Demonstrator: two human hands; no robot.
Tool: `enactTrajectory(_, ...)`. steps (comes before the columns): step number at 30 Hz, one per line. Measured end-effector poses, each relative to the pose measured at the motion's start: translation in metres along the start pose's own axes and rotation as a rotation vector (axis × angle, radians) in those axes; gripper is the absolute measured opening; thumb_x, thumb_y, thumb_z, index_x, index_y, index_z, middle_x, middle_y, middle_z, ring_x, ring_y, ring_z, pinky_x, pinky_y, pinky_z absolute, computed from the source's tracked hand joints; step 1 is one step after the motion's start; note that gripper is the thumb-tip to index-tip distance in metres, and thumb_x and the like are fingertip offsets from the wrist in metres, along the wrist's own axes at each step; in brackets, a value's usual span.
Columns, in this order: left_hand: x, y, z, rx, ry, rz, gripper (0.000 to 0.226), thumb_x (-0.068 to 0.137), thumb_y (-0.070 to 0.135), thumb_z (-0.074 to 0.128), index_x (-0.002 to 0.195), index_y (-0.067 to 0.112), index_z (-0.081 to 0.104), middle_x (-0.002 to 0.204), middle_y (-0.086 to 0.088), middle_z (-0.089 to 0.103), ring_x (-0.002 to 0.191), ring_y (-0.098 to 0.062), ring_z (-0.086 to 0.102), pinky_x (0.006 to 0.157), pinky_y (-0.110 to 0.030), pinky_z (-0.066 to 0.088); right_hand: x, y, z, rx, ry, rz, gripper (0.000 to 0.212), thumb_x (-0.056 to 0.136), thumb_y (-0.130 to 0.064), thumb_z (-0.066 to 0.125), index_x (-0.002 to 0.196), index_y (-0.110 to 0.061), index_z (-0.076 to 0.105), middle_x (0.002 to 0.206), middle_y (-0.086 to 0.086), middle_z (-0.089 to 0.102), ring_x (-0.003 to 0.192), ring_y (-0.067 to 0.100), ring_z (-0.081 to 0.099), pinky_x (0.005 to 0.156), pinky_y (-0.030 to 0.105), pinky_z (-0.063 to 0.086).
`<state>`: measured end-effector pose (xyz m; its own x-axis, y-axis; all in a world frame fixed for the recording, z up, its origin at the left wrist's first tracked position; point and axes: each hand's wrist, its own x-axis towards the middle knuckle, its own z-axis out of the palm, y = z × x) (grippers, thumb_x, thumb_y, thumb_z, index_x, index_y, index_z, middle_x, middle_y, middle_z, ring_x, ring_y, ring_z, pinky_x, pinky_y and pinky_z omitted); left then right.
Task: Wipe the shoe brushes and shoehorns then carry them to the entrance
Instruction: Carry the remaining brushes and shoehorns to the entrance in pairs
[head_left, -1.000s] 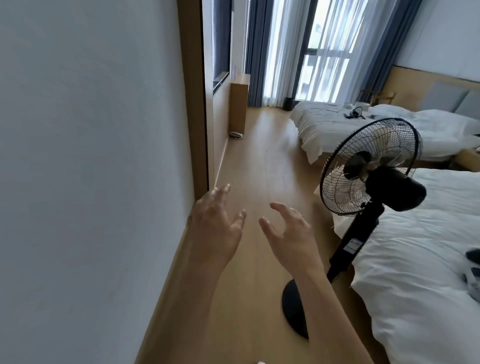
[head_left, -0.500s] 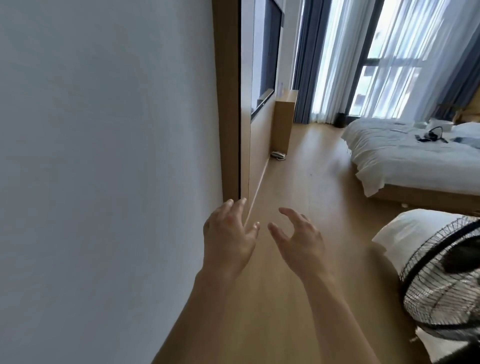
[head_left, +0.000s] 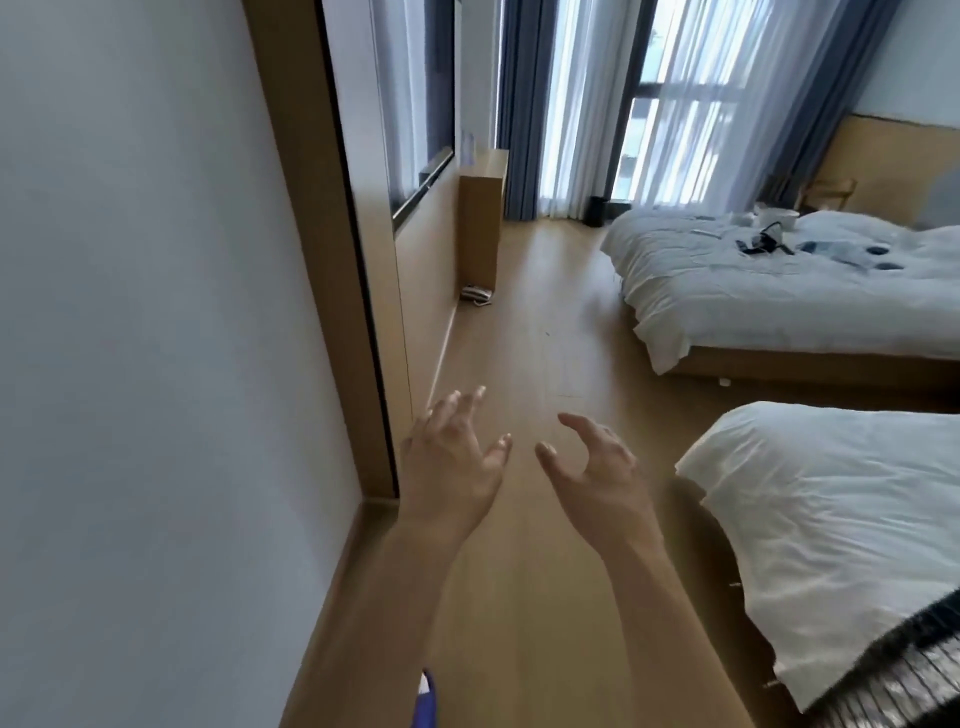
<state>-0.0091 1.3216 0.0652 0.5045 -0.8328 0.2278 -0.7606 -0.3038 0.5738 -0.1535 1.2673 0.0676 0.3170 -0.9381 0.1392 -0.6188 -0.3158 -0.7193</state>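
I've moved on along the wall; the fan has slid almost out of view at lower right.
No shoe brushes or shoehorns show from my view. My left hand and right hand hover side by side over the wooden floor, fingers spread and loosely curled, holding nothing, between the white wall and the near bed.
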Motion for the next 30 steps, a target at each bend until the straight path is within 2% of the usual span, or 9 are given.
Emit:
enactTrajectory(7, 0.154, 0.017, 0.059, -0.041, -0.085, 0.098, 0.061, 0.092, 0.046, 0.058, 0.149, 0.032, 0.037, 0.153, 0.001, 0.040, 0.139, -0.022, 0.037, 0.112, -0.040, 0.034, 0.141, 0.025, 0.010, -0.022, 0.086, 0.115, 0.049, 0.095, -0.043, 0.062, 0.141, -0.028, 0.052, 0.145, -0.004, 0.053, 0.134, 0.015, 0.047, 0.105, 0.027, 0.036)
enactTrajectory(14, 0.323, 0.037, 0.098, -0.079, -0.103, 0.172, 0.058, 0.091, 0.043, 0.061, 0.145, 0.030, 0.043, 0.151, -0.001, 0.044, 0.139, -0.022, 0.039, 0.113, -0.038, 0.032, 0.292, 0.032, 0.018, -0.026, 0.157, 0.180, 0.051, 0.095, -0.045, 0.062, 0.142, -0.030, 0.051, 0.147, -0.005, 0.051, 0.136, 0.014, 0.046, 0.109, 0.031, 0.038)
enactTrajectory(21, 0.424, 0.075, 0.161, -0.111, -0.159, 0.290, 0.055, 0.091, 0.039, 0.063, 0.142, 0.029, 0.046, 0.147, 0.002, 0.047, 0.137, -0.022, 0.041, 0.111, -0.040, 0.034, 0.397, 0.077, 0.006, -0.014, 0.215, 0.264, 0.053, 0.094, -0.044, 0.063, 0.143, -0.029, 0.051, 0.148, -0.003, 0.051, 0.137, 0.015, 0.045, 0.112, 0.034, 0.040)
enactTrajectory(30, 0.561, 0.132, 0.238, -0.063, -0.114, 0.291, 0.057, 0.091, 0.040, 0.062, 0.144, 0.031, 0.043, 0.151, 0.003, 0.044, 0.140, -0.022, 0.036, 0.113, -0.043, 0.032, 0.564, 0.144, -0.023, 0.038, 0.184, 0.230, 0.055, 0.093, -0.043, 0.064, 0.145, -0.028, 0.050, 0.150, -0.002, 0.049, 0.139, 0.015, 0.043, 0.111, 0.032, 0.036)
